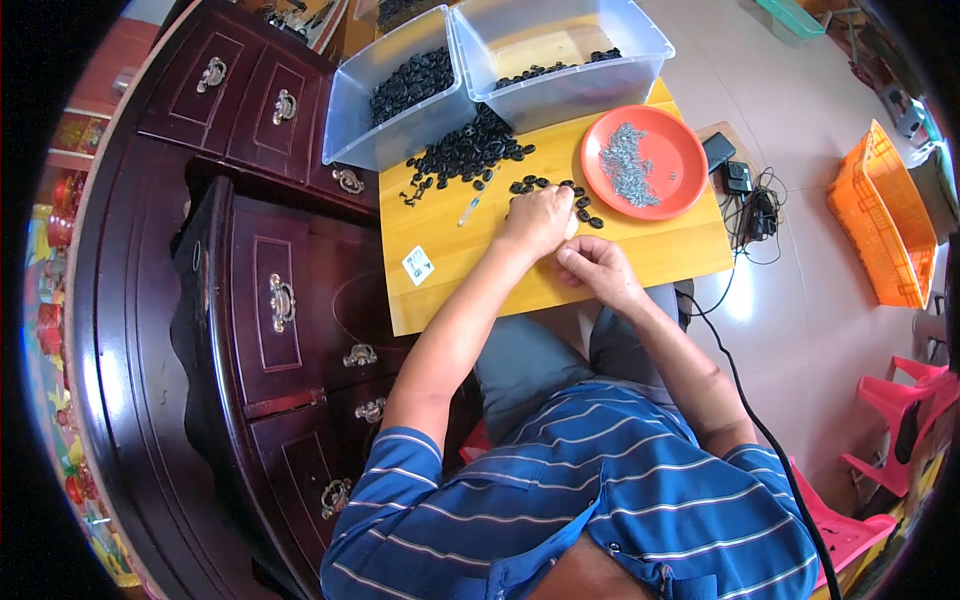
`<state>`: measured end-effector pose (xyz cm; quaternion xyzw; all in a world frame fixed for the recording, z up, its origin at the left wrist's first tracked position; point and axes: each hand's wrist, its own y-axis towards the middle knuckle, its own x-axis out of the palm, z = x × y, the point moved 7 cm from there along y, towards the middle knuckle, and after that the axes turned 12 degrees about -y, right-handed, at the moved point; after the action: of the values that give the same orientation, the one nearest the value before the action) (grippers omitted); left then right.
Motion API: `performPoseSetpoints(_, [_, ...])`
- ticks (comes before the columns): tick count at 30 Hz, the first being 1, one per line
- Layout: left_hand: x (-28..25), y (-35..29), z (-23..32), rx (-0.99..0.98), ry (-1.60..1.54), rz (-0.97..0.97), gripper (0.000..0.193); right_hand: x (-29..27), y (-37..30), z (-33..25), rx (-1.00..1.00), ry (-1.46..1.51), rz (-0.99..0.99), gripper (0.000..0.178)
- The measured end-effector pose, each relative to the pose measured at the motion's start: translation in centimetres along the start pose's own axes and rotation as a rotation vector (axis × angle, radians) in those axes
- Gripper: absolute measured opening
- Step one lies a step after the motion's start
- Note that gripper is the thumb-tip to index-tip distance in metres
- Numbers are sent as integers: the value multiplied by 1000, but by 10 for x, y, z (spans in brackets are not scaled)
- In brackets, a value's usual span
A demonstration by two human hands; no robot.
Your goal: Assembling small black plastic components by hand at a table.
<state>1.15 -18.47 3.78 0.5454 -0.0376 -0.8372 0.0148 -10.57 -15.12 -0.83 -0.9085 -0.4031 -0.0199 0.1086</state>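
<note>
My left hand (543,218) is curled closed over the yellow tabletop (460,275), beside several loose black oval parts (583,202). Whatever it holds is hidden by the hand itself. Close by on its right, my right hand (600,268) has thumb and forefinger pinched together near the table's front edge. Anything in that pinch is too small to make out. A red-orange plate (684,190) with a heap of small silvery metal pieces (626,165) sits to the right. Left of my hands lies a thin, pale stick-like item (469,211).
Two clear plastic bins, one left (350,140) and one right (560,95), hold black parts at the back. A black heap (470,145) spills before them. Dark wooden drawers (270,290) border the left. Black cables (765,215) and an orange basket (880,225) are right.
</note>
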Motion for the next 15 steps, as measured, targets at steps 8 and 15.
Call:
performPoseSetpoints(8, [-35,-80,-11,-99,-494,305,8,-35,-7,-17,-53,-105,123,21])
performPoseSetpoints(15, [-28,-156,-57,-327,-696,451,6,-19,13,-40,-187,-474,160,17])
